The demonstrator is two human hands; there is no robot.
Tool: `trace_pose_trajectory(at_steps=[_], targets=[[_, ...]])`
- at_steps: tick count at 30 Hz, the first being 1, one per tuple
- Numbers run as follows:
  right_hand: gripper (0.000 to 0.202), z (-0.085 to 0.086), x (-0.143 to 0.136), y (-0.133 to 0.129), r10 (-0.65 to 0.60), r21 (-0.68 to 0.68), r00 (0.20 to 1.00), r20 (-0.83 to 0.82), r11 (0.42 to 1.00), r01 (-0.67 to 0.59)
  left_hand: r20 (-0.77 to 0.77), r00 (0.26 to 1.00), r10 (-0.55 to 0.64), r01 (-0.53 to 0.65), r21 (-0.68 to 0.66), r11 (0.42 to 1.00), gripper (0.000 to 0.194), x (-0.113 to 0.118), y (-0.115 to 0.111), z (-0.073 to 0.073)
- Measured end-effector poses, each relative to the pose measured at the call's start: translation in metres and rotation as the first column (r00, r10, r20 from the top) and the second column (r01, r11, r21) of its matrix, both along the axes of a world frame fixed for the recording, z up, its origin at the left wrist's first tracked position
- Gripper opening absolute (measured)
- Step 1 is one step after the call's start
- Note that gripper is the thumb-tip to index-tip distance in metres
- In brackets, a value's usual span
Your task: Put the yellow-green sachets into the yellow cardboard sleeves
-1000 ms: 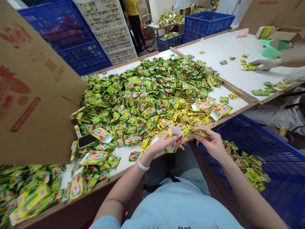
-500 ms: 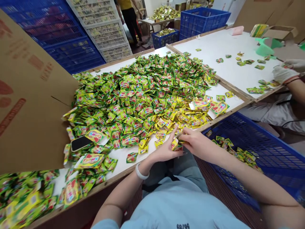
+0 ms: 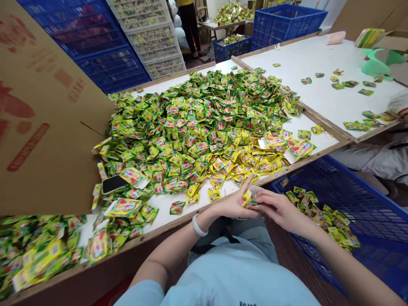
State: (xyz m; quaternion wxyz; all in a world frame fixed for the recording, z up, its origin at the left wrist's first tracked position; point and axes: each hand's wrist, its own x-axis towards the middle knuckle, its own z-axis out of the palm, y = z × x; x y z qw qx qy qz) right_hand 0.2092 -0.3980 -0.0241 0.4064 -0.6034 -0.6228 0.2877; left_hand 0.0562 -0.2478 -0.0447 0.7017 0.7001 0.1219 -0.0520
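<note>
A small yellow-and-green carton point(image 3: 246, 199) with a white flap up is in my left hand point(image 3: 234, 205), at the table's front edge. Its fingers wrap the carton, and the thumb points up. At the carton's flap end, the bent fingers of my right hand point(image 3: 279, 207) touch it; its contents are hidden. Just beyond lie yellow candy packets point(image 3: 244, 159), in front of a large heap of green packets point(image 3: 191, 110). Two flat cartons, one of them a green-and-yellow carton point(image 3: 300, 148), rest right of the yellow packets.
Below the table at right stands a blue crate point(image 3: 376, 212) with filled cartons in it. A big cardboard box point(image 3: 57, 127) and a phone point(image 3: 113, 184) are on the left. Wooden strips point(image 3: 325, 123) edge the table. A co-worker's gloved hand point(image 3: 398, 102) is at far right.
My right hand's fingers have shifted from above the carton to its flap end, and the white flap shows more. The view has turned slightly left; the co-worker's hands are mostly out of sight.
</note>
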Motion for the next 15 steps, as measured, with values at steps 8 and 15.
trace_pose_trajectory(at_steps=[8, 15], targets=[[0.041, 0.038, 0.195, 0.014, -0.840, 0.381, 0.347, 0.416, 0.508, 0.772, 0.101, 0.972, 0.210, -0.172, 0.918, 0.357, 0.066, -0.002, 0.089, -0.020], [0.025, 0.012, 0.102, 0.145, -0.482, 0.146, 0.694, 0.535, 0.862, 0.486, 0.269, 0.909, 0.320, -0.388, 0.828, 0.405, 0.041, -0.011, 0.112, -0.050]])
